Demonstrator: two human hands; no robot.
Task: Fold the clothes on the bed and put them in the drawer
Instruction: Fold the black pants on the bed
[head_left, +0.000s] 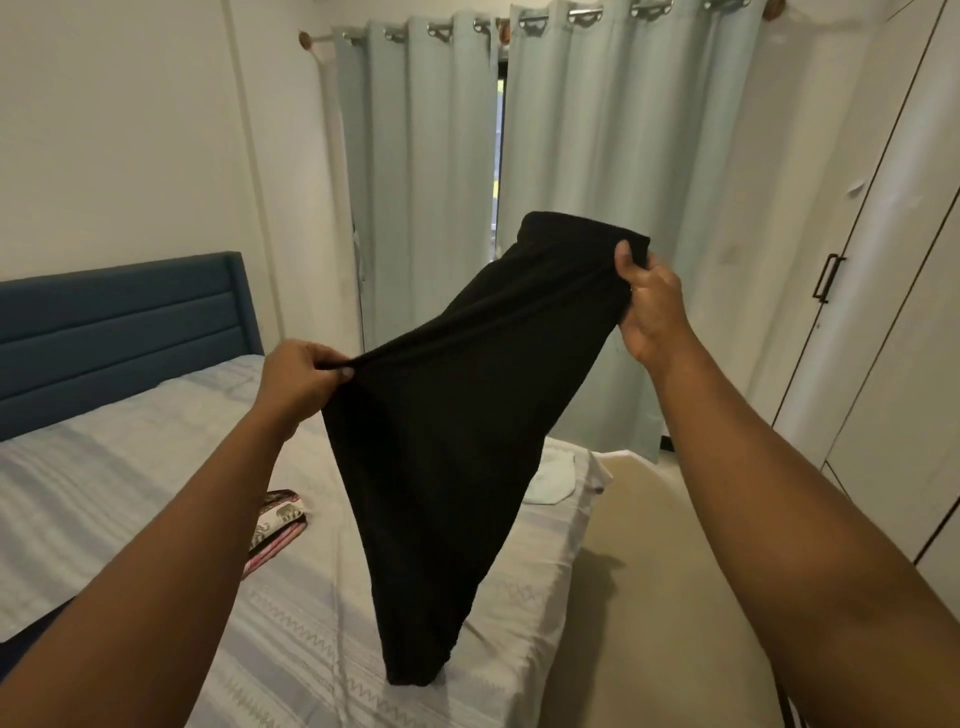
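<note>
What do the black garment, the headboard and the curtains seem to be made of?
The black garment: probably a thin, soft knit, matte; it hangs limp and pulls taut between the left hand and right hand. The headboard: blue padded upholstery, likely fabric, with horizontal channels. The curtains: pale green cloth, smooth and matte, hanging in folds from shiny metal eyelets.

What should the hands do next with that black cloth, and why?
Probably lower the black cloth flat onto the bed. The left hand and the right hand each grip its top edge, so it hangs unfolded above the sheet. Laid flat, it should fold more neatly.
</note>
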